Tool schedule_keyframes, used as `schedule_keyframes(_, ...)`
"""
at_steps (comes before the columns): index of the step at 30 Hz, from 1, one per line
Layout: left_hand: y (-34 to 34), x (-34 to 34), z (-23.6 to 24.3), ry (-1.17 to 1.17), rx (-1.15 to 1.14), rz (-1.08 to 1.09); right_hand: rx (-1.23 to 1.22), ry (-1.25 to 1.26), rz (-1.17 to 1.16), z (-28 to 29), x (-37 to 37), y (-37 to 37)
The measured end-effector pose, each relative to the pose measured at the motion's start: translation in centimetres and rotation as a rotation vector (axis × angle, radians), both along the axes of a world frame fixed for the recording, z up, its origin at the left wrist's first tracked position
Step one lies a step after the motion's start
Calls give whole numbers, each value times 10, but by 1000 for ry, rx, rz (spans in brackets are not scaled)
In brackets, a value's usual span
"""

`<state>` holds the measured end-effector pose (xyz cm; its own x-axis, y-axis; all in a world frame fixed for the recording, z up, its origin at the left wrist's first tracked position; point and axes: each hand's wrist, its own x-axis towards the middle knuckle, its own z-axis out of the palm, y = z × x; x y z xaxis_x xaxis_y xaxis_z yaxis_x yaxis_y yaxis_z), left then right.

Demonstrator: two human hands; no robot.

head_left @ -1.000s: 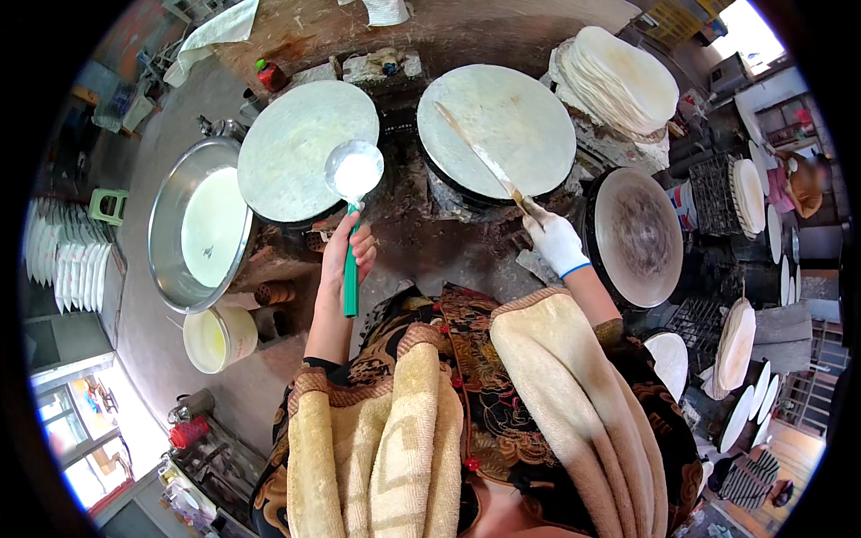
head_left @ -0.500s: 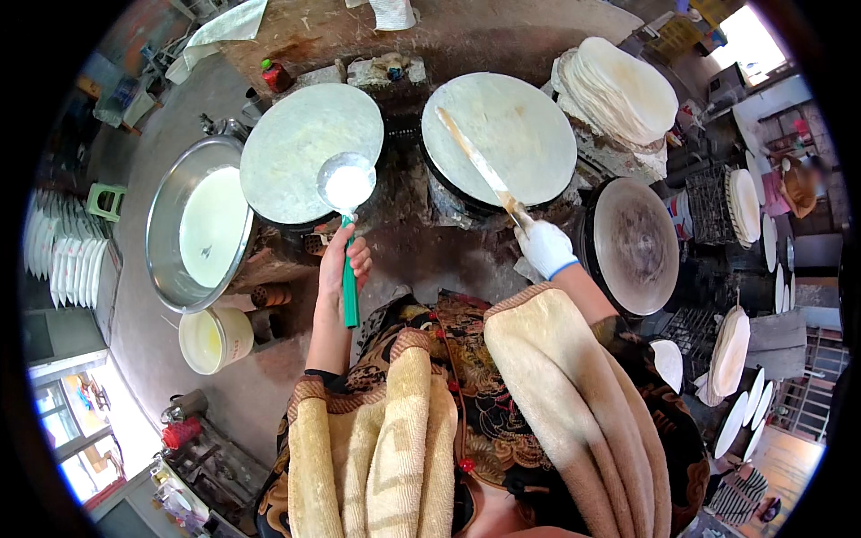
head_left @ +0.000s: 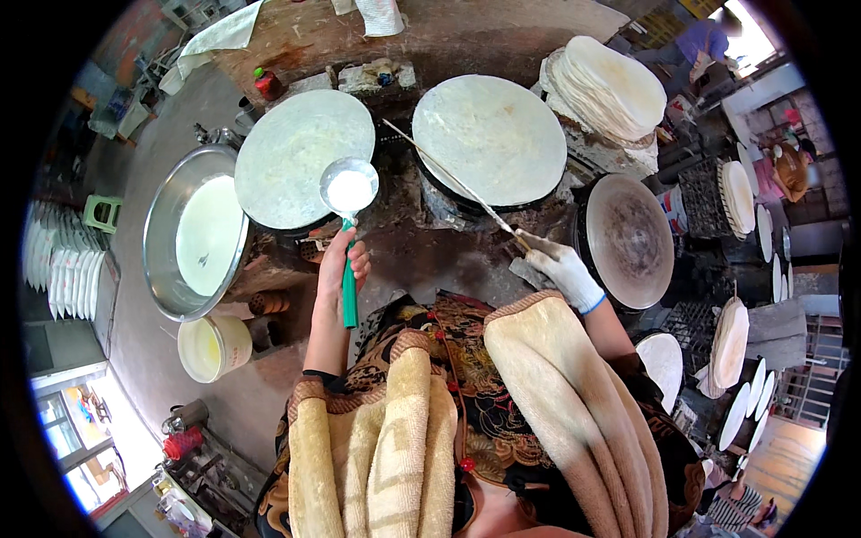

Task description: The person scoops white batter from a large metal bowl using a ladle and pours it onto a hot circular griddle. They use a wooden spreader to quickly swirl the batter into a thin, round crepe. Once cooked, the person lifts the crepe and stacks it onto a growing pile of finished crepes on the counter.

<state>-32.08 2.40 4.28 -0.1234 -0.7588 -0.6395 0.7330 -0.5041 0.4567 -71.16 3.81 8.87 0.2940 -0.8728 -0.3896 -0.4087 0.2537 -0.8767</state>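
My bare left hand [head_left: 335, 265] is closed round the green handle of a ladle [head_left: 350, 296], and white liquid lies in its metal bowl. That bowl hangs over the near right edge of the left round griddle [head_left: 300, 148]. In my right hand [head_left: 560, 272], which wears a white glove, is the end of a long thin wooden spatula [head_left: 448, 176]. Seen nearly edge-on, the spatula slants up and left across the near left part of the right round griddle [head_left: 491, 134]. Whether it touches the surface I cannot tell. Both griddles look pale and coated.
At the left stands a large metal basin [head_left: 160, 255] of white liquid, with a cream bucket [head_left: 235, 339] below it. A stack of pale flatbreads [head_left: 619, 85] lies at the far right. Nearer is a bare brown griddle [head_left: 630, 242]. Another person [head_left: 704, 40] is by the bright doorway.
My right hand has drawn back toward me, and the spatula has turned from its flat face to its edge, shifting left and down. My left hand with the ladle stays nearly still.
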Motion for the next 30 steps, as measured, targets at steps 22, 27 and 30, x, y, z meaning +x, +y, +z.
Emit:
schedule_keyframes(22,2,1,-10,183,-78,-98,-561,766,-2,-60,16,-115)
schedule_keyframes(27,10,13,-17,188,-57,-67,-321,949,199,-33,43,-105)
schedule_keyframes(30,14,14,-15,153,-25,-23,-314,982,180,-28,46,-105)
